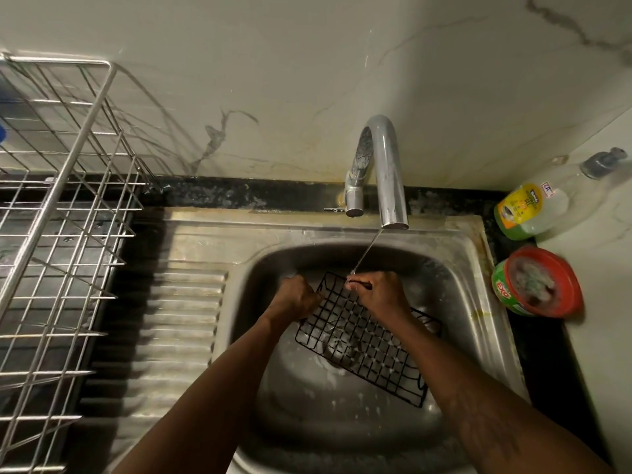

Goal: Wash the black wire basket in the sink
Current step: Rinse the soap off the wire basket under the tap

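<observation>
The black wire basket [359, 340] lies inside the bowl of the steel sink [485, 323], tilted, with its far edge raised between the two hands and its near corner low toward the person. White suds cling to some of its wires.

The left hand [295, 297] is curled round the basket's left far edge, fingers closed on the wire. The right hand [376, 292] grips the far rim just beside it, fingers pinched on the wire.

A thin stream of water [366, 251] falls slantwise onto the right hand's fingers from the curved chrome tap [384, 172], which stands beyond both hands at the back of the sink.

To the right of the right hand, on the dark desk, sits a red-rimmed green tub [537, 282], and beyond it a bottle of yellow-green dish gel [528, 212].

To the left of the left hand is the ribbed drainboard [164, 319], and further left a steel wire dish rack [68, 206].
</observation>
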Demonstrator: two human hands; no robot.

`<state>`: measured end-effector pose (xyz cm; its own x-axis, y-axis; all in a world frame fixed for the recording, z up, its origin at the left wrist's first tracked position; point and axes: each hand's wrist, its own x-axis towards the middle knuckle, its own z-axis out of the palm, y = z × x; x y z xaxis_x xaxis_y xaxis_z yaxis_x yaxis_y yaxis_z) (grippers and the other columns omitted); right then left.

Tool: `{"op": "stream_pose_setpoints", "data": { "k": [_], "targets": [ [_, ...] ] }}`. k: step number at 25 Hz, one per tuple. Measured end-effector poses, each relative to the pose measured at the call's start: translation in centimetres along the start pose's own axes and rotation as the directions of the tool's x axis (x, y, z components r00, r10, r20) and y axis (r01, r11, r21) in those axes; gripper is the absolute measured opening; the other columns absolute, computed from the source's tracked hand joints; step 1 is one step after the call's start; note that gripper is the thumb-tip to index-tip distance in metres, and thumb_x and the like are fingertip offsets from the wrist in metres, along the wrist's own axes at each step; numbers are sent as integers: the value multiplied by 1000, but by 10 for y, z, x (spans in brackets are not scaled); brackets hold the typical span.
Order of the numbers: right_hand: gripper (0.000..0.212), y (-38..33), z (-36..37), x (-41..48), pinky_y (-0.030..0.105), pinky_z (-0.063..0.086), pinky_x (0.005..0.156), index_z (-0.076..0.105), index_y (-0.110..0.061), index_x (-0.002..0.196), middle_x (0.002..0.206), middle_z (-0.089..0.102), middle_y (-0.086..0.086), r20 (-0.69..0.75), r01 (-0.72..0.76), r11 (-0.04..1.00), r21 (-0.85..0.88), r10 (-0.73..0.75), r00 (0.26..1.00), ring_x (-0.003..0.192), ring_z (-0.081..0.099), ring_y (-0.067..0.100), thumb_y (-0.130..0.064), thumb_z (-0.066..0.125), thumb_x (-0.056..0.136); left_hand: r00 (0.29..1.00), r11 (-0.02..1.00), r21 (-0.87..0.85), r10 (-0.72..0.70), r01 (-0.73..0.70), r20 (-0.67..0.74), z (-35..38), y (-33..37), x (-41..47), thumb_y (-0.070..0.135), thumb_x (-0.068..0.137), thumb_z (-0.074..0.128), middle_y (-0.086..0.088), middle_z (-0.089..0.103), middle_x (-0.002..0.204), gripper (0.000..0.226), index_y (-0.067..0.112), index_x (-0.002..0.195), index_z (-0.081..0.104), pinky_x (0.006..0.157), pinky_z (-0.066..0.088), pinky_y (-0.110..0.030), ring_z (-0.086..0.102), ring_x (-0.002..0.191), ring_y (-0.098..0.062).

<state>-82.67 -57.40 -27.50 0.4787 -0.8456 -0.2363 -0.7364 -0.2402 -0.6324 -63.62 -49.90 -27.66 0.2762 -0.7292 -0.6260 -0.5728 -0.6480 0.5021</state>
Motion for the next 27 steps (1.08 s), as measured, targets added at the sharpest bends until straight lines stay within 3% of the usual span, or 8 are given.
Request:
{"op": "stream_pose_setpoints", "data": {
  "k": [5, 8, 11, 16, 20, 23, 25, 27],
  "targets": [
    [22, -2, -2, 0, 22, 59, 78, 76, -21, 113, 109, 77, -4, 31, -8, 1000, 18, 7, 1000, 85, 70, 2, -17, 74, 91, 1000, 992, -127, -17, 20, 23, 4, 3, -6, 17, 94, 66, -14, 72, 83, 9, 8, 95, 70, 59, 64, -36, 75, 67, -23],
    [35, -8, 5, 3, 25, 59, 62, 70, -27, 125, 114, 75, -1, 110, -7, 997, -82, 16, 994, 68, 66, 4, -9, 65, 96, 1000, 1000, -20, -11, 11, 26, 8, 6, -7, 14, 95, 62, -13, 72, 87, 10, 7, 97, 68, 66, 64, -38, 75, 73, -24],
    [43, -29, 11, 12, 24, 55, 61, 64, -29, 133, 121, 71, 1, 202, 17, 992, -125, 9, 979, 75, 65, 8, -5, 58, 98, 1000, 998, 70, -3, 2, 17, 9, 11, -7, 11, 91, 61, -16, 71, 90, 13, 2, 95, 70, 75, 64, -38, 75, 80, -26],
    [61, -41, 3, 18, 38, 51, 104, 57, -41, 139, 146, 57, -3, 323, 196, 961, -198, -125, 938, 124, 60, 19, 2, 50, 97, 999, 997, 73, 24, -27, 43, 10, 7, -5, 12, 94, 57, -11, 72, 90, 12, 6, 97, 67, 74, 64, -38, 74, 80, -22],
    [38, -15, -15, 10, 22, 51, 69, 65, -36, 130, 113, 72, -2, 299, 131, 956, -262, -48, 953, 79, 64, 5, -13, 54, 101, 996, 986, 153, 53, -63, 72, 12, 13, -5, 20, 96, 57, -8, 68, 96, 14, 11, 100, 68, 77, 63, -35, 70, 84, -20],
    [20, -5, -17, 2, 27, 47, 61, 73, -28, 90, 80, 70, -4, 277, 93, 971, -219, -29, 960, 65, 63, 7, -25, 57, 101, 996, 984, 170, 39, -53, 80, 9, 16, -5, 21, 97, 57, -9, 66, 101, 15, 11, 104, 65, 79, 62, -32, 69, 89, -20],
    [17, -2, -8, 0, 33, 57, 68, 76, -26, 90, 84, 72, -2, 202, 31, 991, -134, -4, 979, 72, 67, 11, -29, 61, 99, 997, 993, 120, 4, -14, 79, 4, 11, -7, 20, 98, 56, -8, 69, 95, 16, 8, 101, 65, 70, 62, -27, 71, 80, -17],
    [21, -6, 0, 2, 30, 62, 74, 75, -28, 114, 106, 75, -1, 104, -9, 1000, -20, 11, 994, 82, 70, 12, -22, 65, 97, 998, 998, 55, -37, 34, 60, -6, 0, -11, 20, 100, 56, -7, 70, 85, 17, 8, 93, 65, 54, 58, -21, 68, 64, -12]
  ]
}}
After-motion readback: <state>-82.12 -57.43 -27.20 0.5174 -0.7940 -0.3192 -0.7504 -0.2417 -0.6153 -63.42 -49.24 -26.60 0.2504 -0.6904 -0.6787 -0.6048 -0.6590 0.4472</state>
